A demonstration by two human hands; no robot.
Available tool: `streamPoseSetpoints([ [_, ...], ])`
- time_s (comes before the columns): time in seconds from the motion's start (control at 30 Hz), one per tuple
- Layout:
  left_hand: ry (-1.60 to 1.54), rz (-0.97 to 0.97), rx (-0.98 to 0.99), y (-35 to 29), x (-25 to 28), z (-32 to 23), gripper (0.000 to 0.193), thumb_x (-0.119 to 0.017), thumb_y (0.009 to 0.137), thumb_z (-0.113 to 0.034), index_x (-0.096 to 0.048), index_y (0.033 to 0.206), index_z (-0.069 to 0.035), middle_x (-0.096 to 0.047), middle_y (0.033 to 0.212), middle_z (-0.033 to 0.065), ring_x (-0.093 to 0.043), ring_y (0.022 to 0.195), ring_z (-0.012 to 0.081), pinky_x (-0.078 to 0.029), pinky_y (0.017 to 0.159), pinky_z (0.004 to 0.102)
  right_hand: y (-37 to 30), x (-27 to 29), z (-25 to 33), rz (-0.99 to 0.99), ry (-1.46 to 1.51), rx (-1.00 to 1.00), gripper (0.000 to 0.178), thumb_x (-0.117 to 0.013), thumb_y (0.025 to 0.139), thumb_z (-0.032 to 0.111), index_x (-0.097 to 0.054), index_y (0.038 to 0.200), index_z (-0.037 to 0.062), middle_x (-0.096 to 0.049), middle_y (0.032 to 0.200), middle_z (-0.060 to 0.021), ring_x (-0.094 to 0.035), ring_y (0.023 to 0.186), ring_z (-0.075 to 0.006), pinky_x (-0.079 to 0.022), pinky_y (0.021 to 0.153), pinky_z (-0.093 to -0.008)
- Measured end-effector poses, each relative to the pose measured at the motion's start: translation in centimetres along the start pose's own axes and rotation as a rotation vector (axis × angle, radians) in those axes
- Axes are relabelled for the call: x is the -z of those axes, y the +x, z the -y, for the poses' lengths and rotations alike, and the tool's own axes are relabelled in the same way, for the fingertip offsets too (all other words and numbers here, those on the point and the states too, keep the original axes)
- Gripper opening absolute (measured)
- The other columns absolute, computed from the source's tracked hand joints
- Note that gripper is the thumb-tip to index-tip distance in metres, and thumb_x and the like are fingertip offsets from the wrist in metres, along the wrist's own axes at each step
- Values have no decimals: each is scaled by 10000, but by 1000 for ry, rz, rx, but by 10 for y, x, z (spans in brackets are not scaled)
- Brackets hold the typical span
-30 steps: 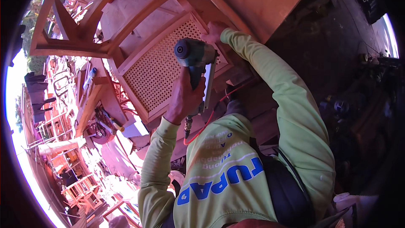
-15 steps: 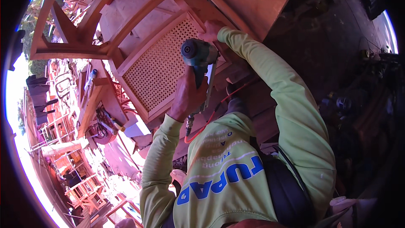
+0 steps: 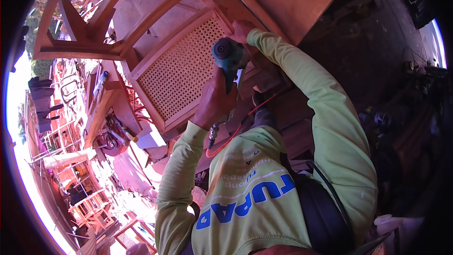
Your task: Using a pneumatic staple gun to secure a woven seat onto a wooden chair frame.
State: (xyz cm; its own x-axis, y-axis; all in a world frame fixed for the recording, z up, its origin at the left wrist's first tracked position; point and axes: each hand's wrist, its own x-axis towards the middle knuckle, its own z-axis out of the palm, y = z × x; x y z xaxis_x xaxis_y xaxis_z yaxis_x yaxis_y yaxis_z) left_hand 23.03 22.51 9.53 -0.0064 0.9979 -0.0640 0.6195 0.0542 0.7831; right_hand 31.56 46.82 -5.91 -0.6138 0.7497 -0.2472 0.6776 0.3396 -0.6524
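Observation:
A teal pneumatic nail gun (image 3: 230,54) with a dark round cap is gripped in my left hand (image 3: 214,99), the fingers wrapped round its handle. Its head overlaps the right side of a woven cane panel (image 3: 177,68), set in a wooden frame that is joined to a larger curved wooden chair frame (image 3: 160,12). My right hand (image 3: 241,30) rests on the frame's upper right edge, just beyond the gun, with its fingers partly hidden. From the gun's lower end a red air hose (image 3: 226,142) curves off past my body. The gun's nose is hard to make out.
A large brown board (image 3: 288,0) stands at the upper right. Wooden offcuts and hand tools (image 3: 120,134) lie to the left on a bench. Farther left are several wooden chair frames (image 3: 92,210) in bright light. The right side is dark and cluttered.
The nail gun and my left hand have shifted slightly right and up along the cane panel. My right hand stays at the frame's edge.

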Motion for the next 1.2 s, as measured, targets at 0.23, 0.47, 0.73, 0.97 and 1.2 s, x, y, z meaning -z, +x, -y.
streamPoseSetpoints([
  [0.23,40,-10,79,-13,2,-1,452,-666,936,-68,-452,1330,-11,-707,911,195,-699,691,351,-536,623,460,-4,3,6,7,-46,0,510,-740,832,554,-800,962,65,-760,936,-227,-752,905,-382,-577,850,-466],
  [0.47,-58,-130,253,-77,40,-6,262,-683,992,-123,-501,1145,-13,-613,755,63,-628,606,140,-486,521,325,-17,6,-2,74,-45,31,600,-721,844,585,-763,1036,19,-750,942,-248,-739,895,-402,-567,852,-478],
  [0.73,-82,-561,556,-188,97,-9,171,-671,1008,-126,-546,1040,-14,-611,718,50,-589,596,117,-482,540,323,-157,-47,69,-491,-29,671,552,-832,800,244,-611,1233,-17,-584,1210,-188,-585,1122,-395,-510,971,-473],
  [0.97,-177,-946,736,-282,111,7,227,-664,1004,-124,-515,1160,-52,-594,738,24,-577,565,98,-448,471,265,-167,-143,165,-218,-64,935,652,-856,759,323,-598,1279,26,-572,1217,-152,-553,1146,-372,-470,1008,-490],
  [1.2,-404,-1072,880,-364,78,17,352,-627,995,-16,-504,1325,-15,-663,1041,68,-583,588,92,-477,499,244,-153,-197,192,-220,-218,872,635,-858,748,404,-587,1226,85,-555,1182,-114,-544,1106,-327,-454,936,-468],
])
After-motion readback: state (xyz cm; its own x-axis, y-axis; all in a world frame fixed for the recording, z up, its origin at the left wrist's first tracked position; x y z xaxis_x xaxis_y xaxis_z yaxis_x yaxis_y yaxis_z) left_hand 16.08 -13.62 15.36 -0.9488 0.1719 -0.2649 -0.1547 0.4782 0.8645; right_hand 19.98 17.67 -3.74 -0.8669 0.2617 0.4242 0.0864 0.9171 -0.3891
